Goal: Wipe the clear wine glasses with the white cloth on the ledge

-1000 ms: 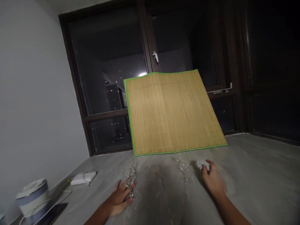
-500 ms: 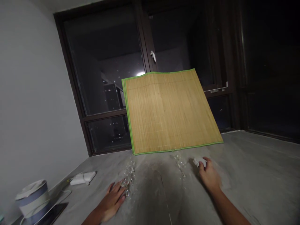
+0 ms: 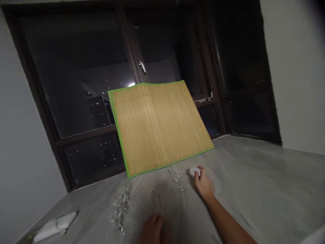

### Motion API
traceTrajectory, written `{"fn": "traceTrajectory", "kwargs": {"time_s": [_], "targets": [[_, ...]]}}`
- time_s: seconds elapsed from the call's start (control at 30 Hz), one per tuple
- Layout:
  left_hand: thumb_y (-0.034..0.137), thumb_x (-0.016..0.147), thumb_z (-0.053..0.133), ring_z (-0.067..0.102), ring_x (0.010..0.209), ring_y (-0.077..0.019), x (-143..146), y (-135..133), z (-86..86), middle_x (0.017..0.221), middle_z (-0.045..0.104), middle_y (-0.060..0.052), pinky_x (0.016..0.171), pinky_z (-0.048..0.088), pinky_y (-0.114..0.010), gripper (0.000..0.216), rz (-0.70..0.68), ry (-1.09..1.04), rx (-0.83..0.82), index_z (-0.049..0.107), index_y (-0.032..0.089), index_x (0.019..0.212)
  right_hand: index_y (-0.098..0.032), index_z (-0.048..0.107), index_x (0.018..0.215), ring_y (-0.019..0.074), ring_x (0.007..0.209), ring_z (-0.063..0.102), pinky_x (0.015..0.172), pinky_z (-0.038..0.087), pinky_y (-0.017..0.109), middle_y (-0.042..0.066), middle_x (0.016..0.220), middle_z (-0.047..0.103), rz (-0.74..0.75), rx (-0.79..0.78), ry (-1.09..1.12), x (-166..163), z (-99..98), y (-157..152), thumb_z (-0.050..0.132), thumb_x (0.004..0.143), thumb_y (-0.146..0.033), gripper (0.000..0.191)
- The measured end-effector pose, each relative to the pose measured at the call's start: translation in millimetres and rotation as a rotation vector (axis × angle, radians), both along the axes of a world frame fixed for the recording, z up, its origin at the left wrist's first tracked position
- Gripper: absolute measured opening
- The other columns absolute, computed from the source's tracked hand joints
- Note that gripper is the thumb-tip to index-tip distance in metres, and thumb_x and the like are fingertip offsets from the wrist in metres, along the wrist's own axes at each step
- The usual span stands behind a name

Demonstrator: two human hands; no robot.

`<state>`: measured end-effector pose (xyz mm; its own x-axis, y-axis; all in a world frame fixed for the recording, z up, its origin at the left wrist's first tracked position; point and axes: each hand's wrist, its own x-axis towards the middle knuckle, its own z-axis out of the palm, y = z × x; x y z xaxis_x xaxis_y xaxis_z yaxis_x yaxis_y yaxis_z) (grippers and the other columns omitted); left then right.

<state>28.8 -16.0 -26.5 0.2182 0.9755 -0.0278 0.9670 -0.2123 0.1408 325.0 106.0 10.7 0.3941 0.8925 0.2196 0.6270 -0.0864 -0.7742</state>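
Observation:
At the right, my right hand (image 3: 203, 185) pinches a small white wad (image 3: 195, 171), perhaps crumpled tissue, just above or on the grey surface (image 3: 243, 179). Low in the middle is my left hand (image 3: 151, 228), smeared by motion and partly cut off by the bottom edge. Its fingers cannot be made out. To its left lies a clear, glossy, lumpy strip (image 3: 121, 206). A second clear strip (image 3: 177, 177) runs between the mat and my right hand. Whether they are plastic or liquid I cannot tell. A thin dark line (image 3: 159, 200) marks the surface between them.
A folded bamboo mat (image 3: 162, 125) with green edging leans against the dark window (image 3: 76, 74). A white handle (image 3: 142, 66) sits on the window frame. At lower left lies a white oblong thing (image 3: 57, 225) with a cord. Walls stand left and right.
My view has turned to the right. My left hand has left the clear strip and moved right and nearer to me. My right hand still holds the white wad.

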Motion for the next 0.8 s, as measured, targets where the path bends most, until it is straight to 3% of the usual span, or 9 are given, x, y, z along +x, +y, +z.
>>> {"fn": "traceTrajectory", "kwargs": {"time_s": [0.07,0.13,0.23,0.37,0.47,0.6,0.8], "targets": [[0.047,0.082,0.053,0.031,0.145,-0.0339,55,31,10.5,0.158,0.035,-0.011,0.12,0.025,-0.051,0.07,0.024,-0.027,0.105,0.044,0.024,0.147,-0.019,0.039,0.143,0.0253,0.1,0.069,0.09,0.048,0.036,0.012,0.109,0.071,0.001,-0.001,0.003,1,-1.5,1,0.025,0.099,-0.041,0.051],[0.051,0.08,0.056,0.023,0.148,-0.0382,89,61,25.4,0.162,0.024,-0.014,0.12,0.018,-0.057,0.077,0.023,-0.045,0.186,0.04,0.02,0.149,-0.019,0.039,0.142,0.0259,0.1,0.069,0.089,0.048,0.037,0.012,0.109,0.071,-0.004,0.004,0.0,2,-3.4,3,0.025,0.1,-0.041,0.05],[0.061,0.077,0.058,0.02,0.148,-0.042,107,99,43.1,0.163,0.023,-0.016,0.119,0.013,-0.061,0.081,-0.002,-0.085,0.153,0.045,0.02,0.146,-0.019,0.04,0.141,0.0265,0.099,0.07,0.086,0.048,0.036,0.013,0.11,0.071,-0.009,0.029,-0.005,2,-5.5,6,0.024,0.1,-0.04,0.049],[0.065,0.077,0.059,0.02,0.149,-0.0377,111,131,45.6,0.16,0.03,-0.014,0.12,0.009,-0.059,0.081,-0.099,-0.158,0.135,0.045,0.025,0.146,-0.018,0.039,0.141,0.0268,0.095,0.07,0.084,0.049,0.036,0.013,0.109,0.072,0.006,0.036,-0.005,1,-6.7,9,0.023,0.1,-0.04,0.05],[0.064,0.082,0.052,0.027,0.146,-0.0367,119,141,40.2,0.155,0.041,-0.013,0.119,0.01,-0.062,0.075,-0.137,-0.155,0.095,0.046,0.026,0.146,-0.017,0.04,0.14,0.0279,0.097,0.07,0.084,0.049,0.037,0.014,0.109,0.072,0.018,0.049,0.005,1,-6.7,10,0.023,0.099,-0.04,0.05],[0.046,0.091,0.037,0.034,0.143,-0.0335,127,142,36.4,0.153,0.044,-0.013,0.12,0.012,-0.06,0.06,-0.127,-0.145,0.088,0.046,0.021,0.146,-0.018,0.041,0.14,0.0284,0.098,0.07,0.085,0.049,0.037,0.013,0.107,0.072,0.01,0.039,0.011,2,-5.4,7,0.025,0.099,-0.041,0.05],[0.037,0.088,0.039,0.025,0.148,-0.0285,96,109,38.4,0.158,0.036,-0.012,0.124,0.01,-0.044,0.064,-0.171,-0.116,0.095,0.042,0.014,0.148,-0.018,0.041,0.141,0.0286,0.098,0.069,0.085,0.049,0.038,0.013,0.107,0.072,0.005,0.013,-0.019,1,-5.8,6,0.025,0.099,-0.042,0.052]]}}
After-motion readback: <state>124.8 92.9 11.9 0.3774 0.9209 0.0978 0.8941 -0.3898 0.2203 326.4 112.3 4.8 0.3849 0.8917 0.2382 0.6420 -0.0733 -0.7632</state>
